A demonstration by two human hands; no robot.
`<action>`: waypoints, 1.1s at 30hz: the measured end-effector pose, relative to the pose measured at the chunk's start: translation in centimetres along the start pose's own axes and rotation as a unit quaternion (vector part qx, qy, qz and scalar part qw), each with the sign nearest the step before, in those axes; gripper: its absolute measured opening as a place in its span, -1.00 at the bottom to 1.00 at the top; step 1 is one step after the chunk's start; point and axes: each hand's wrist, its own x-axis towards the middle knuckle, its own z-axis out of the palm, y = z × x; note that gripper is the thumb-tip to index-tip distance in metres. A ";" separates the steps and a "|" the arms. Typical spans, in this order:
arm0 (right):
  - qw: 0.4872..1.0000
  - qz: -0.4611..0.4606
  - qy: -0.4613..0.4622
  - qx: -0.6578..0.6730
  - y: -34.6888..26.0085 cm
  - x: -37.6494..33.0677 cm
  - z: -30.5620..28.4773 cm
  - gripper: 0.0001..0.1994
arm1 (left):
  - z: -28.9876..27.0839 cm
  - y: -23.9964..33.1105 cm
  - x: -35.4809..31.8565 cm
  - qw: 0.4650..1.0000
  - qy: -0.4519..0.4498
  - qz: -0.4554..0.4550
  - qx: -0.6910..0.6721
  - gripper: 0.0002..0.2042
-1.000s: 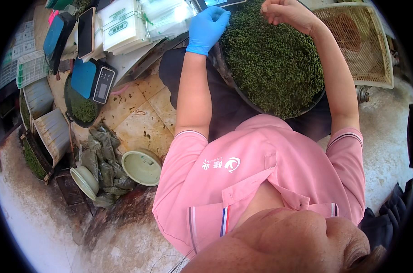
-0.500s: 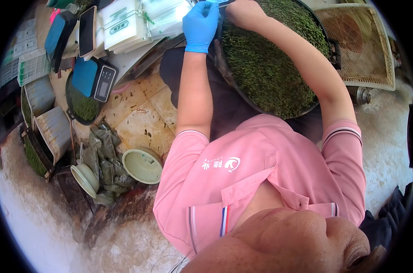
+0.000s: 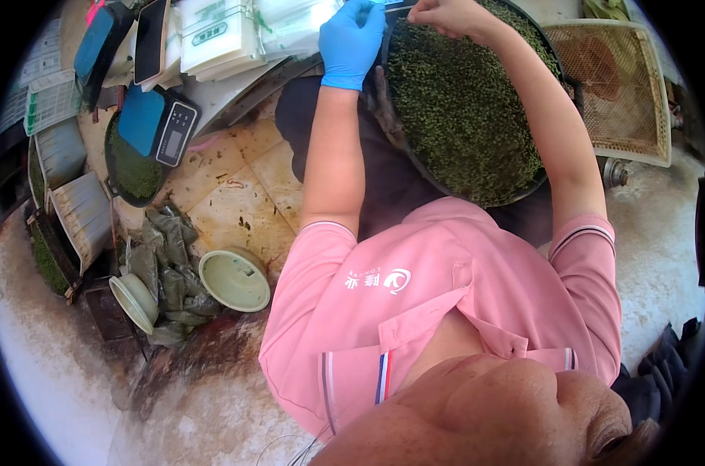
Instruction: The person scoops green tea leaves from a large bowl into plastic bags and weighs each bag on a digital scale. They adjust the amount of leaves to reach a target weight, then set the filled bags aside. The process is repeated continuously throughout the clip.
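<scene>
A person in a pink shirt (image 3: pixel 438 318) sits over a broad round dark pan (image 3: pixel 428 174), which spreads far and right of centre; a heaped layer of small green leaves (image 3: pixel 469 116) fills it; right of the pan stands a pale mesh basket (image 3: pixel 658 101), its net stained brown; on the far left, a white bench (image 3: pixel 222 97) carries flat stacks of clear bags (image 3: pixel 220 39); nearer, on the floor at left, lie crumpled grey-green sacks (image 3: pixel 174 272); a blue-topped scale (image 3: pixel 152 124) sits between the sacks and the bench; the left grip (image 3: pixel 350 45), in a blue glove, is just beside the pan's far left rim, fingers curled, and the leaves lie to its right; the right grip (image 3: pixel 451 17), bare, hovers above the far left part of the leaves, fingers bent towards the thumb; the leaves spread from beneath it to the right and near side; whether either grip is clamped on anything I cannot tell; two pale green bowls (image 3: pixel 234 281) flank the sacks; a dark-screened phone (image 3: pixel 151 39) stands tilted left of the bags.
</scene>
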 end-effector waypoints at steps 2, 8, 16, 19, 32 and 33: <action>1.000 0.007 -0.006 0.026 -0.4 -0.5 -0.8 -0.82 | 0.1 0.1 0.0 1.000 0.003 0.000 -0.006 -0.88; 0.923 -0.289 0.216 -0.133 0.9 2.2 1.2 -0.81 | 0.0 0.5 0.2 0.999 0.009 -0.023 -0.048 -0.89; 0.828 -0.214 0.389 -0.344 -2.0 3.8 2.6 -0.78 | -0.1 0.3 0.2 0.996 0.026 -0.023 -0.077 -0.89; 0.851 -0.230 0.362 -0.303 -2.0 2.1 1.7 -0.78 | -0.2 -0.2 0.2 0.994 0.017 -0.035 -0.098 -0.89; 0.811 -0.288 0.383 -0.335 0.0 0.4 -1.3 -0.84 | 0.1 0.6 0.1 0.991 -0.067 0.041 0.106 -0.72; 0.801 -0.326 0.376 -0.333 0.2 1.0 -1.2 -0.84 | 0.4 0.0 0.1 0.986 -0.052 0.096 0.126 -0.69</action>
